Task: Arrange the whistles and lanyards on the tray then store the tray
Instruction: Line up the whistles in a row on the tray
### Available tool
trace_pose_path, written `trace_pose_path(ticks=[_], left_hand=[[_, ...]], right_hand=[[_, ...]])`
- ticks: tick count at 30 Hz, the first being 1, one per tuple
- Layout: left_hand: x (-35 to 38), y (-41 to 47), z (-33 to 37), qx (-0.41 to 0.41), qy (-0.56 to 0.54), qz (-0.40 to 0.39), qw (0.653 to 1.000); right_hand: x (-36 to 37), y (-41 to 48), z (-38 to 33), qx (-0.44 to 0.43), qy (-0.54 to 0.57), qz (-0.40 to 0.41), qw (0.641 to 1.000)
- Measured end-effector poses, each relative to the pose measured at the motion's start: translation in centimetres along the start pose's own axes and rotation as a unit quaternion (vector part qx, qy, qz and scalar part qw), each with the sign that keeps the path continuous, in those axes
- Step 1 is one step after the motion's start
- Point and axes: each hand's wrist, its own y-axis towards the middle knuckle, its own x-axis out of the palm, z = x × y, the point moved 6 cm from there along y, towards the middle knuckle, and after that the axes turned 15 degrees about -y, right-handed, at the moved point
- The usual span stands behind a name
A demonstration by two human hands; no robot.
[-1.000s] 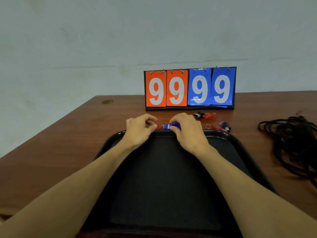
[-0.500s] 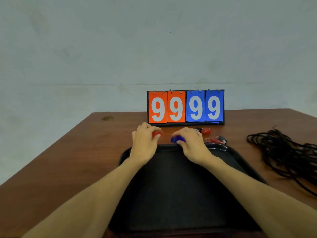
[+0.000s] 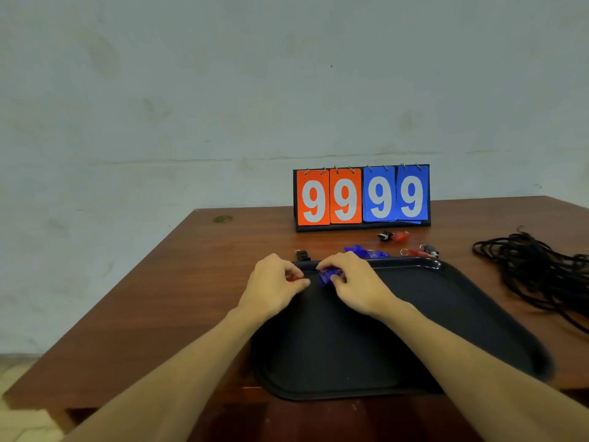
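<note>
Left hand [image 3: 273, 283] pinches a red whistle [image 3: 294, 278], right hand [image 3: 352, 283] a blue whistle [image 3: 328, 278], both over the tray [image 3: 334, 346] by its far rim; released there, either could tip outward onto the surface [image 3: 207, 282].

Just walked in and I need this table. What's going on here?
A person is sorting whistles at a black plastic tray. Their left hand pinches a red whistle and their right hand holds a translucent blue whistle, both above the tray's far edge. Beyond it other whistles lie on the brown wooden table; the tangled black lanyards sit at the right.
</note>
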Motion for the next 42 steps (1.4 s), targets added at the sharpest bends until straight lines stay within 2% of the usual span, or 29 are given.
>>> trace_pose_path(ticks=[4, 8, 14, 19, 31, 33, 36, 39, 42], left_hand=[[0.3, -0.5, -0.4, -0.001, 0.028, -0.037, 0.999], [0.8, -0.7, -1.1, 0.003, 0.031, -0.063, 0.998], [1.0, -0.7, -1.0, 0.031, 0.0, -0.078, 0.996], [0.9, -0.8, -1.1, 0.032, -0.016, -0.073, 0.997], [0.7, -0.8, -1.3, 0.039, -0.04, -0.054, 0.997], [0.2, -1.0, -0.9, 0.047, -0.052, -0.027, 0.997], [-0.2, -1.0, -1.0, 0.013, -0.061, -0.013, 0.998], [-0.1, -0.1, -0.5, 0.015, -0.021, -0.004, 1.0], [0.2, 1.7, 0.3, 0.002, 0.009, 0.002, 1.0]], right_hand=[[0.1, 0.0, -0.2, -0.026, 0.0, -0.008, 1.0], [0.0, 0.3, 0.1, -0.037, 0.012, 0.029, 0.999], [0.2, 0.2, 0.8, -0.022, 0.156, 0.021, 0.987], [0.5, 0.4, 0.9, -0.037, 0.216, -0.001, 0.976], [0.4, 0.3, 0.8, -0.03, 0.205, -0.01, 0.978], [-0.2, 0.1, 1.1, -0.005, 0.225, 0.013, 0.974], [-1.4, 0.1, 2.3, 0.061, 0.262, 0.084, 0.959], [-2.6, 0.8, 3.1, 0.077, 0.212, 0.111, 0.968], [-3.5, 2.1, 4.3, 0.092, 0.157, 0.081, 0.98]])
